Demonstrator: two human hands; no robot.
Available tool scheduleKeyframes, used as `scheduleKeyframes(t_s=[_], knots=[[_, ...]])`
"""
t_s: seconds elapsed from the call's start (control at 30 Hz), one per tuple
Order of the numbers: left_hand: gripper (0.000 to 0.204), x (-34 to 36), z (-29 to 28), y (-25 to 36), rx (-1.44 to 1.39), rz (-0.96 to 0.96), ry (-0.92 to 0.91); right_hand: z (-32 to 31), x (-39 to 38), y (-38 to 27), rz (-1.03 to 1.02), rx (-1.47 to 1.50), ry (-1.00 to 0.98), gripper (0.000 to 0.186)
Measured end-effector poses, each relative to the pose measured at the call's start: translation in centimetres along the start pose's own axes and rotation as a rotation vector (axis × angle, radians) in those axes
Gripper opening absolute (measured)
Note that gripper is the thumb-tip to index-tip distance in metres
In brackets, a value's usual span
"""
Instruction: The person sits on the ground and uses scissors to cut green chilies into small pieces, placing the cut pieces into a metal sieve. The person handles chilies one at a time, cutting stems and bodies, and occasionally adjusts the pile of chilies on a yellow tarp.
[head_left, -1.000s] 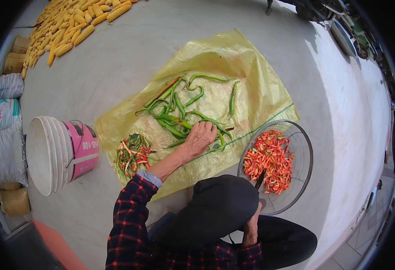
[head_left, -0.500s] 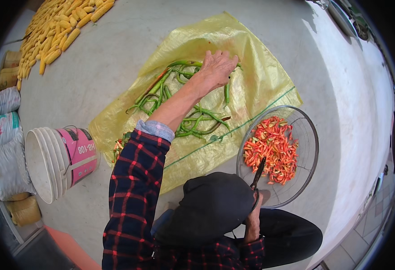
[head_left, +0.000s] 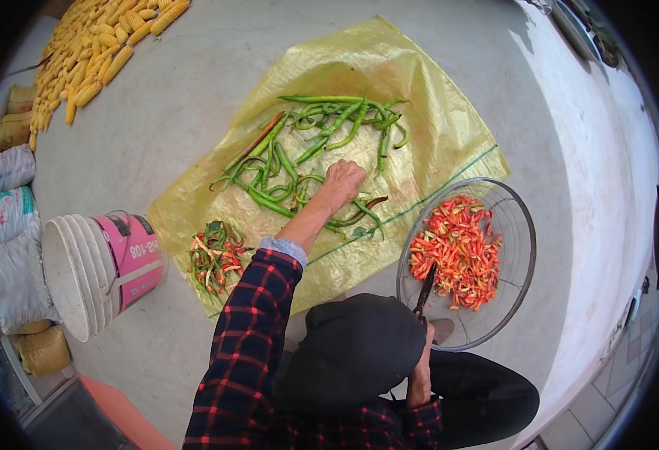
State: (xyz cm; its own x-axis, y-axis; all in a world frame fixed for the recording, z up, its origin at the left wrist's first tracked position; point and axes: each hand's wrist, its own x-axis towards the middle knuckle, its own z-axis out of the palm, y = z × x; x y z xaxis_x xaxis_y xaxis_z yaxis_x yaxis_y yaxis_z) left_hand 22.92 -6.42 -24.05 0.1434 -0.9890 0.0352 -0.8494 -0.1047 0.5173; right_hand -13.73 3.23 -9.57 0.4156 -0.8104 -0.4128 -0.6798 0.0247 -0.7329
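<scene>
My left hand [head_left: 344, 181] reaches out over the long green chili peppers [head_left: 269, 169], which lie loosely on a yellow woven plastic sheet [head_left: 412, 71]. Its fingers are curled down and closed; whatever is under them is hidden. Beside my knee, my right hand [head_left: 419, 377] grips a pair of dark scissors [head_left: 425, 291], whose blades point over a round wire basket [head_left: 528, 259]. Inside the basket lies a heap of cut red pepper pieces [head_left: 461, 251]. Part of the right hand is hidden behind the black cap [head_left: 356, 349].
A small pile of red and green pepper scraps [head_left: 217, 259] sits on the sheet's near left corner. A white and pink bucket [head_left: 104, 266] lies on its side at left. Yellow corn cobs [head_left: 93, 56] are heaped far left, above stacked sacks [head_left: 14, 240].
My left hand has come back nearer from the far part of the sheet, uncovering the far peppers and the scrap pile. My right hand still holds the scissors, their blades slightly lower.
</scene>
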Motion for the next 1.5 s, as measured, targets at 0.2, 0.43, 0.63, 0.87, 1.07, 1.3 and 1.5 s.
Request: scheduleKeyframes(t_s=[0.2,0.43,0.63,0.87,1.07,1.3,1.5], knots=[[0.018,0.0,0.3,2.5,0.265,-0.041,-0.289,0.7,-0.2,1.3,0.053,0.042,0.013,0.027],[0.017,-1.5,-5.2,5.4,0.288,0.027,0.097,0.0,0.0,-0.2,0.171,0.194,0.046,0.034],[0.014,-8.4,-15.0,4.4,-0.235,-0.339,0.539,-0.4,0.7,-4.4,0.070,0.277,-0.021,0.030],[0.013,-19.1,-21.7,4.8,-1.104,-0.518,0.923,-1.9,4.3,-11.3,-0.135,-0.057,-0.109,0.027],[0.015,-25.4,-24.2,6.8,-1.137,-0.446,1.094,-7.5,7.4,-21.7,-0.218,-0.147,-0.164,0.018],[0.013,-30.6,-26.6,9.9,-0.910,-0.407,1.188,-4.9,4.1,-33.7,-0.693,-0.531,-0.537,0.019],[0.016,-31.9,-27.2,11.9,-0.758,-0.373,1.266,1.4,3.2,-32.3,-0.909,-0.507,-0.900,0.031]])
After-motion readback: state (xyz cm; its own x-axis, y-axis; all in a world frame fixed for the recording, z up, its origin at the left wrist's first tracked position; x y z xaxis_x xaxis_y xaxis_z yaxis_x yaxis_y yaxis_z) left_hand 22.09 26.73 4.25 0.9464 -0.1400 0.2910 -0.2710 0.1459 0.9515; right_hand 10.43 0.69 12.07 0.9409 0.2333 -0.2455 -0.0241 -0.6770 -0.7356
